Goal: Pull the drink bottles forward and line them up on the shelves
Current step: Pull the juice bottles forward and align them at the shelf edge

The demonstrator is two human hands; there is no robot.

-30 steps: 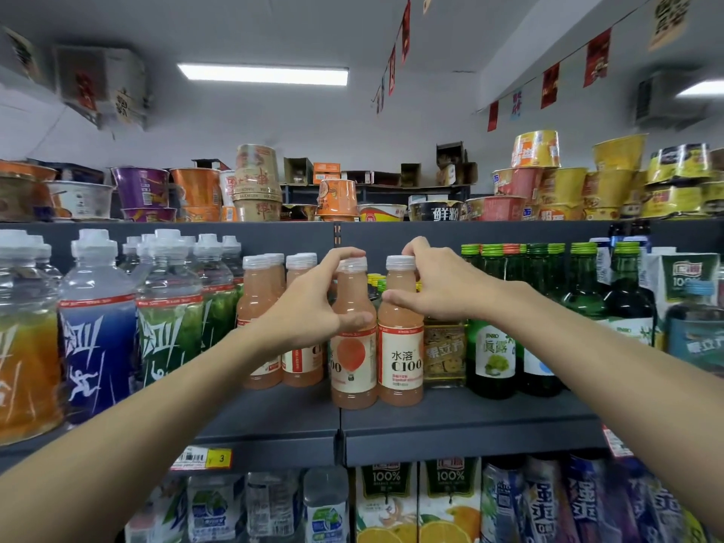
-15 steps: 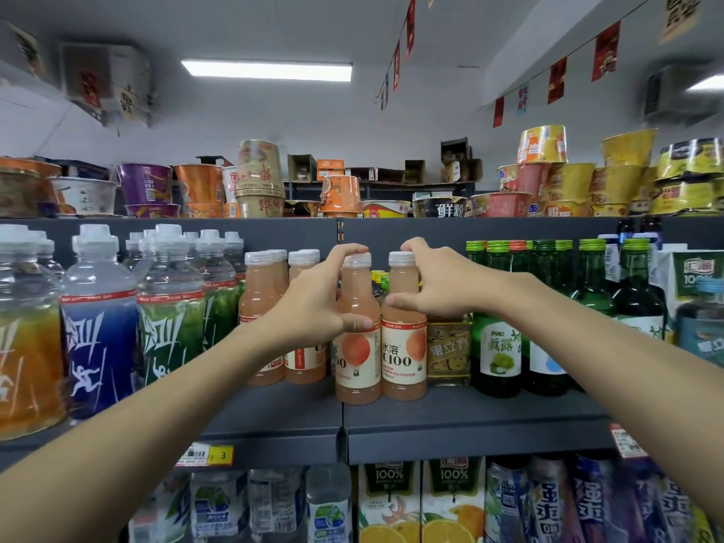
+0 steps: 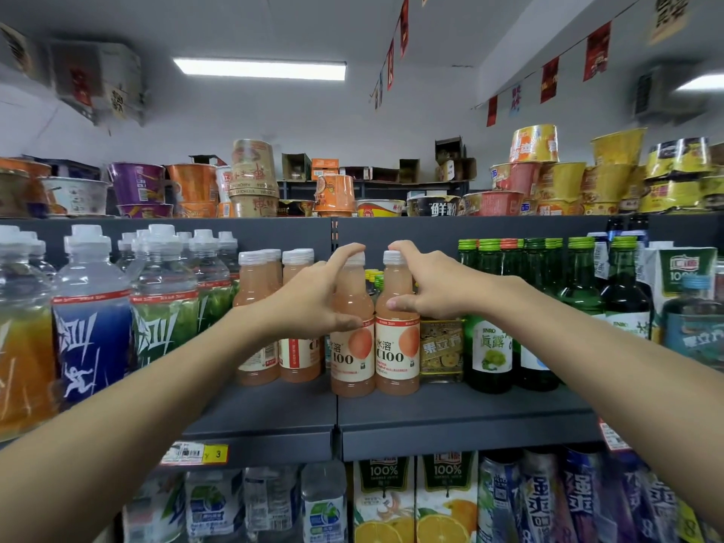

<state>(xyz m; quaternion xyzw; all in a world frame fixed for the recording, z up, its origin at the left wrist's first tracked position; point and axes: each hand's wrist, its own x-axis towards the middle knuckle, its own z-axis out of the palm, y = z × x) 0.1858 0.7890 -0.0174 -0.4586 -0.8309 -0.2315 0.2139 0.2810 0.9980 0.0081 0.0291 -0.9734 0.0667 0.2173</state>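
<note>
Two pink C100 juice bottles stand upright side by side near the front of the grey shelf [image 3: 450, 413]. My left hand [image 3: 309, 303] wraps the neck and shoulder of the left C100 bottle [image 3: 352, 358], index finger on its white cap. My right hand [image 3: 427, 286] grips the neck of the right C100 bottle [image 3: 396, 354], fingers over the cap. More pink juice bottles [image 3: 256, 307] stand further back to the left, partly hidden by my left arm.
Large sports-drink bottles [image 3: 92, 319] fill the shelf's left side. Green glass bottles [image 3: 489, 346] and a small gold-labelled bottle [image 3: 440, 350] stand right of my hands. Instant noodle cups [image 3: 254, 178] line the top shelf. Juice cartons [image 3: 444, 499] sit on the shelf below.
Both held bottles have been turned, so their C100 labels face more to the front. The hands stay on the necks; the view shifted slightly.
</note>
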